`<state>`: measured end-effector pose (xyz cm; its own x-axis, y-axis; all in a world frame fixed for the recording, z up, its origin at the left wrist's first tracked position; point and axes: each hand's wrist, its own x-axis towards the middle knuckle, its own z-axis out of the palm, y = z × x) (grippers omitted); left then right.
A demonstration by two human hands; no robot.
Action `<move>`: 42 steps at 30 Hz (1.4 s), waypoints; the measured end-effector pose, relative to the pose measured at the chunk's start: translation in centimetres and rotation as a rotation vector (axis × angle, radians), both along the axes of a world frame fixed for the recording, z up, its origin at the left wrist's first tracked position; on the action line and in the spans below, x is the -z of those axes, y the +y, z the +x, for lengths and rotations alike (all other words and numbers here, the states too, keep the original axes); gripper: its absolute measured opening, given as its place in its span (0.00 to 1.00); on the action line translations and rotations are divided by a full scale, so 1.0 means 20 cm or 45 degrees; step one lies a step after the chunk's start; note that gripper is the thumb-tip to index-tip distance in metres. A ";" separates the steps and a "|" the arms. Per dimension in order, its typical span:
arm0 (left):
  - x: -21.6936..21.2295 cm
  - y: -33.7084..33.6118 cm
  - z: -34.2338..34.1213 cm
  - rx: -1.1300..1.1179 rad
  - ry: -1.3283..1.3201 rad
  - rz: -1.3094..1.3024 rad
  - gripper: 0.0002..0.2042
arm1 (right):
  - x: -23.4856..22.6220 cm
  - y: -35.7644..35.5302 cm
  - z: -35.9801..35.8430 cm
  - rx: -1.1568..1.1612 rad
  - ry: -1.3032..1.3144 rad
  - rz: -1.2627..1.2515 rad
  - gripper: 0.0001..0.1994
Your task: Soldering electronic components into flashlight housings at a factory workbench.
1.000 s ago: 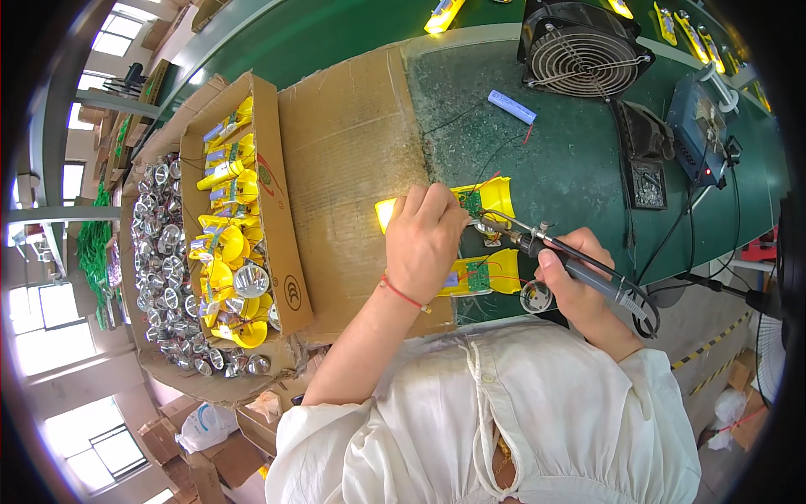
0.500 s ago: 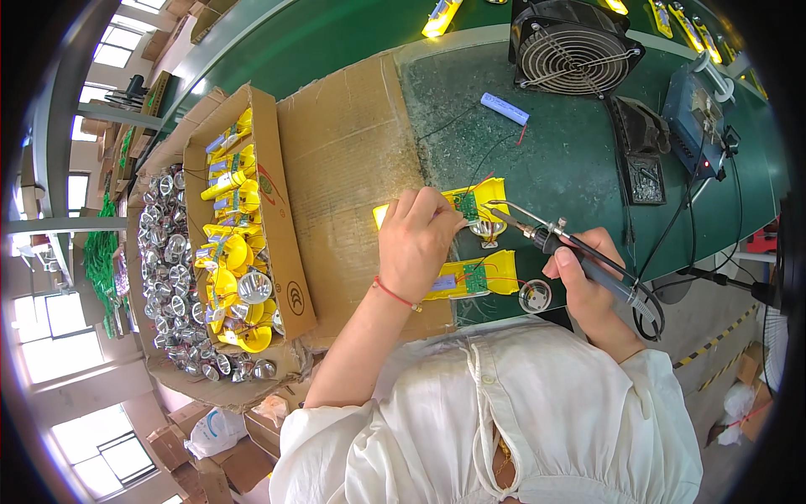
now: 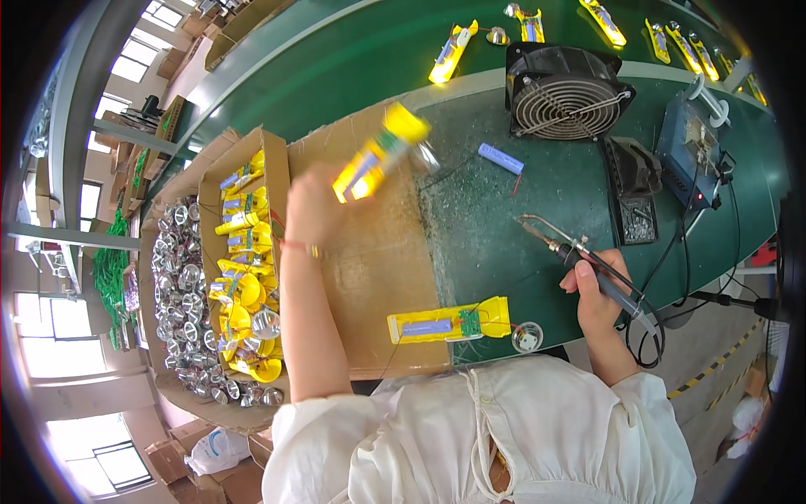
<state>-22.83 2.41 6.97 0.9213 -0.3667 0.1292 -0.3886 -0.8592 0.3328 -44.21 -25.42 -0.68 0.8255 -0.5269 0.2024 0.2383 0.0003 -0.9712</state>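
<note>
My left hand is raised over the cardboard sheet and grips a yellow flashlight body, blurred by motion, its silver reflector end pointing right. My right hand holds a soldering iron by its dark handle, tip pointing up-left above the green bench. Another yellow flashlight body lies open near the bench's front edge, showing a blue cell and a small circuit board, with a round silver reflector wired beside it.
At left a cardboard box holds several yellow flashlight bodies, and several silver reflectors lie beside it. A black fan, a loose blue cell, a black iron stand and a blue soldering station stand behind. More yellow bodies lie farther back.
My left hand has lifted one yellow flashlight body off the bench and swung it up and left. My right hand has drawn the soldering iron back, away from the remaining body.
</note>
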 end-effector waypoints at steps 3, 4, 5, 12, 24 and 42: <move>-0.03 -0.10 0.35 -0.365 -0.224 0.014 0.20 | 0.02 -0.01 0.01 -0.017 0.044 0.032 0.06; 0.03 -0.02 0.50 -0.392 -0.451 0.007 0.20 | 0.02 0.01 0.01 -0.043 0.038 0.043 0.06; 0.10 0.03 0.61 -0.399 -0.671 -0.014 0.20 | 0.01 0.02 0.01 -0.055 0.051 0.065 0.06; 0.29 -0.06 0.59 -0.292 -0.113 -0.073 0.30 | 0.02 0.01 -0.03 0.024 0.136 0.094 0.06; 0.01 0.00 -0.80 0.712 0.407 -0.117 0.28 | 0.00 0.03 -0.07 -0.001 -0.013 -0.025 0.07; 0.25 -0.18 -0.81 0.356 -0.301 -0.483 0.07 | -0.07 0.10 -0.20 -0.073 0.002 -0.040 0.07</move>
